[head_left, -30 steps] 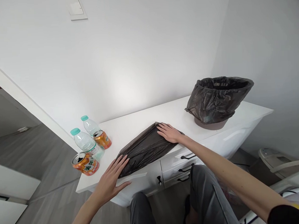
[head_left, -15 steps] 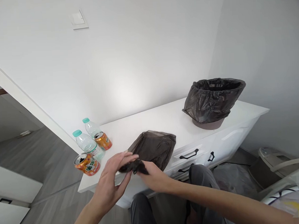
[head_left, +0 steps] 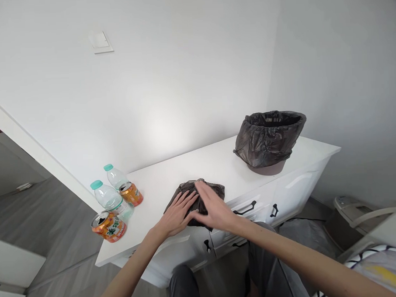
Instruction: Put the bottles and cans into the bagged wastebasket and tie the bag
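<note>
Counter stock, listed left to right; clock positions take the folded bag as dial centre, with twelve toward the wall.

1. Orange can [head_left: 108, 225], opened top showing, near the counter's left front corner at about nine o'clock, well apart from the bag.
2. Clear bottle [head_left: 107, 197] with a teal cap, just behind that can and seemingly touching it.
3. Second bottle [head_left: 114, 175] of the same kind, further back at about ten o'clock.
4. Second can [head_left: 131, 194], orange, just beside the second bottle on the side nearer the bag.
5. Light switch [head_left: 100, 42], white, high on the wall at eleven o'clock.
6. White counter [head_left: 160, 185], which bears all the items above and below except the switch.
7. Left hand [head_left: 176, 215], entering from seven o'clock. It lies flat and palm down with fingers stretched out, gripping nothing, and its fingertips rest on the bag's left half.
8. Black bag [head_left: 218, 192], folded into a small flat packet. It lies on the counter near the front edge, between the cans and the bin and partly covered by both hands.
9. Right hand [head_left: 213, 209], entering from five o'clock. It is flat with straight fingers, grasps nothing and is pressed on the bag's right half, just beside the left hand.
10. Drawer handles [head_left: 245, 209], black, on the cabinet front below the counter edge at four o'clock.
11. Bin [head_left: 268, 139], lined with a crumpled black bag, upright at the counter's right end at two o'clock, well apart from the hands.
</note>
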Action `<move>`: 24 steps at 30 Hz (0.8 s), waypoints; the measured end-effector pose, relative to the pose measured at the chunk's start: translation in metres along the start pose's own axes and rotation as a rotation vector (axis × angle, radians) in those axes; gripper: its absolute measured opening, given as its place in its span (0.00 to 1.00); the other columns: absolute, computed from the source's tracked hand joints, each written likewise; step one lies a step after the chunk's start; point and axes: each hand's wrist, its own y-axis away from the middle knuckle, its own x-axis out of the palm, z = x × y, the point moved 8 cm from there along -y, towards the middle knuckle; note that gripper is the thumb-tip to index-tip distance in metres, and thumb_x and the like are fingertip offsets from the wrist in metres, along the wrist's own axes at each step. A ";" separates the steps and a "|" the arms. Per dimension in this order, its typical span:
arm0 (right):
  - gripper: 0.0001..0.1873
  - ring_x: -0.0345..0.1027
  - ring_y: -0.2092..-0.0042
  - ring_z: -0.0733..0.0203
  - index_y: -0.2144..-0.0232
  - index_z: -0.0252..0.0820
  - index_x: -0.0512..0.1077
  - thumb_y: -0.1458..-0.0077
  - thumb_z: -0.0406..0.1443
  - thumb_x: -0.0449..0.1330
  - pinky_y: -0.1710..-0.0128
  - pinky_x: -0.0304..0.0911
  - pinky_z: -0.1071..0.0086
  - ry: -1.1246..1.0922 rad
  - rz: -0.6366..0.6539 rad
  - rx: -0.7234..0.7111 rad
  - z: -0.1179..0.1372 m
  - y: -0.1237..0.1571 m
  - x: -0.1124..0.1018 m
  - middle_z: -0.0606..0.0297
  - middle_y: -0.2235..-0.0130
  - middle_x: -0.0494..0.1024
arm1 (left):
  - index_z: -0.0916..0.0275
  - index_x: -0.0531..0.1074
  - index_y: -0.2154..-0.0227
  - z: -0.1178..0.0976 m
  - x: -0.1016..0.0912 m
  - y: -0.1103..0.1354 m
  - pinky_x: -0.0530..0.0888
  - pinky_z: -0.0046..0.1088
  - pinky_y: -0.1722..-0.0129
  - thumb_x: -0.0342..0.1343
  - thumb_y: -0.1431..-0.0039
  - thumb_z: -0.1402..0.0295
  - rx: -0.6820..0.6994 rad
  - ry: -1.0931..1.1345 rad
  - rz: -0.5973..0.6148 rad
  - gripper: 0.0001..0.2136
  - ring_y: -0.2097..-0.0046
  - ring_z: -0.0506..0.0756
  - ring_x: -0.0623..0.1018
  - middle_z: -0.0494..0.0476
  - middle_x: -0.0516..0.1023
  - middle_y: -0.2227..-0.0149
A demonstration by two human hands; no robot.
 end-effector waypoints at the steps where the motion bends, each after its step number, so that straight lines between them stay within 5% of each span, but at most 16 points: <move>1: 0.56 0.31 0.23 0.45 0.24 0.36 0.37 0.40 0.50 0.63 0.25 0.43 0.46 0.079 0.054 -0.113 0.008 0.010 0.010 0.47 0.23 0.43 | 0.53 0.47 0.25 0.004 0.008 -0.004 0.51 0.51 0.25 0.40 0.24 0.52 -0.009 0.017 0.028 0.29 0.24 0.61 0.52 0.55 0.54 0.25; 4: 0.60 0.33 0.23 0.39 0.24 0.33 0.37 0.44 0.46 0.67 0.25 0.41 0.41 0.290 0.134 -0.275 0.014 0.036 0.036 0.44 0.24 0.45 | 0.54 0.48 0.25 0.009 0.025 -0.010 0.53 0.50 0.25 0.40 0.24 0.50 -0.027 0.066 0.072 0.30 0.23 0.62 0.50 0.56 0.51 0.24; 7: 0.48 0.42 0.24 0.40 0.25 0.30 0.45 0.41 0.32 0.61 0.26 0.44 0.42 0.424 0.100 -0.240 0.001 0.046 0.043 0.43 0.26 0.52 | 0.53 0.45 0.24 0.011 0.026 -0.004 0.54 0.49 0.25 0.45 0.27 0.48 0.002 0.104 0.062 0.34 0.23 0.63 0.48 0.55 0.47 0.23; 11: 0.33 0.57 0.28 0.48 0.31 0.33 0.63 0.39 0.24 0.51 0.28 0.53 0.50 0.374 0.090 -0.241 -0.010 0.043 0.028 0.48 0.31 0.66 | 0.53 0.43 0.24 0.016 0.016 0.021 0.57 0.47 0.26 0.57 0.34 0.48 0.046 0.130 0.064 0.43 0.24 0.63 0.54 0.57 0.52 0.24; 16: 0.22 0.78 0.49 0.50 0.40 0.44 0.71 0.33 0.32 0.51 0.49 0.72 0.58 0.147 0.135 0.008 -0.029 0.018 -0.008 0.58 0.51 0.84 | 0.53 0.64 0.32 0.020 -0.007 0.042 0.68 0.42 0.33 0.49 0.30 0.64 -0.102 0.279 -0.003 0.25 0.33 0.61 0.72 0.57 0.72 0.33; 19: 0.23 0.76 0.45 0.49 0.38 0.44 0.67 0.33 0.33 0.52 0.46 0.71 0.56 0.106 -0.033 0.056 -0.020 0.002 -0.030 0.56 0.47 0.81 | 0.56 0.71 0.41 0.021 -0.023 0.033 0.75 0.40 0.44 0.46 0.29 0.61 -0.294 0.402 -0.090 0.19 0.46 0.62 0.82 0.57 0.83 0.46; 21: 0.25 0.70 0.39 0.49 0.35 0.43 0.65 0.33 0.32 0.51 0.39 0.66 0.52 0.139 -0.139 -0.067 0.003 -0.004 -0.036 0.53 0.40 0.76 | 0.57 0.70 0.42 0.023 -0.032 0.022 0.77 0.39 0.50 0.44 0.29 0.57 -0.410 0.445 -0.168 0.20 0.53 0.61 0.83 0.57 0.84 0.52; 24: 0.26 0.61 0.31 0.51 0.34 0.41 0.64 0.32 0.30 0.49 0.29 0.54 0.49 0.234 -0.129 -0.348 0.038 -0.009 -0.021 0.53 0.35 0.71 | 0.60 0.63 0.37 0.030 -0.032 0.004 0.78 0.39 0.57 0.44 0.29 0.55 -0.525 0.450 -0.188 0.24 0.60 0.61 0.83 0.56 0.84 0.61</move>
